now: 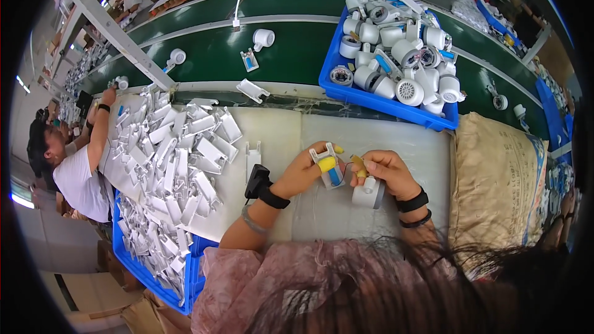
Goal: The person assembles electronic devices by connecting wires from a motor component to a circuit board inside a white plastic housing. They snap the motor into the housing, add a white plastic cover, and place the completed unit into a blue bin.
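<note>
My left hand [299, 172], with yellow covers on its fingertips, is closed on a white plastic housing [314, 156] that has a blue cylindrical cell [335, 176] in it. Just to the right, my right hand [394, 173] pinches near a white round head with a grey rim [366, 196], which hangs below the fingers. Thin wires run between the two pieces, and a small part at the right fingertips is too hidden to make out. Left of my left hand, a loose white plastic cover [253, 159] lies on the worktop.
A pile of white plastic covers [179, 148] spreads over the left worktop, above a blue crate [192, 284] of more. Ahead, a blue bin [387, 108] holds several white round heads beside the green conveyor [288, 55]. A tan sack [489, 179] stands right; a co-worker [80, 176] sits left.
</note>
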`<state>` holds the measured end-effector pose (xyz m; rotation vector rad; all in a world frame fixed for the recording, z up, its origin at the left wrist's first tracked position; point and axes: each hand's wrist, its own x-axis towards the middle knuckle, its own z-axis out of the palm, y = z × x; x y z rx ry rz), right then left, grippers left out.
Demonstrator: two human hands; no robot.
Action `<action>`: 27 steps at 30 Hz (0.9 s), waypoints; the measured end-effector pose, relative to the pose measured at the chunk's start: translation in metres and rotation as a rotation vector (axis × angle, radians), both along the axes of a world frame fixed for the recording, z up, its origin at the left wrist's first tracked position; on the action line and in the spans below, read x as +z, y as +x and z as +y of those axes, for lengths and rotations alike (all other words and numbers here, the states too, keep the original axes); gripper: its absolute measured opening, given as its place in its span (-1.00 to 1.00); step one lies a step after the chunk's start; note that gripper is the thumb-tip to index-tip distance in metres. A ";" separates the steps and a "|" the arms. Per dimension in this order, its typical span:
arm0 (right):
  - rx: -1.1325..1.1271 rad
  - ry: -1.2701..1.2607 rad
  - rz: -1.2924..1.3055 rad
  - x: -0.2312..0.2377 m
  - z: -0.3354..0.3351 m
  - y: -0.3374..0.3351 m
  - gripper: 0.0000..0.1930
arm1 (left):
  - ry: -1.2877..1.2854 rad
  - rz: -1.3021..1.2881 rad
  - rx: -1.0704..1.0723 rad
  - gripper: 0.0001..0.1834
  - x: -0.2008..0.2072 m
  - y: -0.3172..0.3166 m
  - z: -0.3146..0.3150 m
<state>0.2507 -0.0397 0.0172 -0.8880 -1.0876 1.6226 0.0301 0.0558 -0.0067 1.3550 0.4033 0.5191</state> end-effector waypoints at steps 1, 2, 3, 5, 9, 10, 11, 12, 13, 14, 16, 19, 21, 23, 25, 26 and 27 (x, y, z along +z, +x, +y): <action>0.005 -0.002 -0.002 0.005 -0.002 -0.001 -0.68 | -0.054 -0.020 0.057 -0.73 0.003 -0.003 0.000; 0.017 -0.003 -0.025 0.011 -0.004 -0.002 -0.70 | -0.107 -0.041 0.113 -0.77 0.007 -0.006 0.001; 0.030 -0.004 -0.049 0.013 -0.005 -0.003 -0.71 | -0.108 -0.043 0.118 -0.77 0.010 -0.008 0.001; 0.062 0.002 -0.069 0.011 -0.006 -0.004 -0.75 | -0.077 -0.048 0.104 -0.79 0.016 -0.011 0.001; 0.080 0.132 -0.403 0.015 -0.005 -0.014 -0.93 | -0.170 0.015 0.065 -0.77 0.027 -0.020 -0.001; 0.022 0.187 -0.632 0.015 -0.006 -0.018 -0.93 | -0.198 0.045 0.048 -0.77 0.025 -0.021 -0.003; 0.025 0.184 -0.635 0.014 -0.007 -0.024 -0.93 | -0.227 0.074 0.024 -0.76 0.022 -0.019 -0.005; -0.223 0.374 -0.939 0.010 -0.008 -0.032 -0.90 | -0.231 0.071 0.025 -0.76 0.018 -0.016 -0.009; -0.479 0.568 -1.232 0.005 -0.007 -0.038 -0.88 | -0.236 0.079 0.088 -0.74 0.013 -0.012 -0.013; -0.615 0.605 -1.210 -0.002 -0.004 -0.040 -0.85 | -0.240 0.086 0.151 -0.72 0.010 -0.008 -0.015; -0.675 0.647 -1.159 -0.007 -0.003 -0.041 -0.84 | -0.286 0.066 0.126 -0.71 0.010 -0.002 -0.019; -0.740 0.654 -0.978 -0.013 -0.002 -0.051 -0.80 | -0.275 0.032 0.118 -0.70 0.006 -0.004 -0.020; -0.749 0.619 -0.866 -0.012 -0.001 -0.053 -0.79 | -0.218 0.007 0.123 -0.70 0.006 -0.004 -0.021; -0.696 0.770 -0.932 -0.010 -0.001 -0.052 -0.79 | -0.099 0.007 0.122 -0.69 0.008 -0.005 -0.024; -0.642 0.840 -0.979 -0.004 -0.002 -0.051 -0.80 | -0.087 0.015 0.118 -0.67 0.010 -0.004 -0.027; -0.586 0.911 -1.019 -0.003 -0.002 -0.050 -0.80 | -0.074 0.027 0.118 -0.66 0.011 -0.004 -0.029; -0.584 0.909 -1.019 -0.005 -0.002 -0.050 -0.80 | -0.076 0.027 0.119 -0.66 0.012 -0.004 -0.030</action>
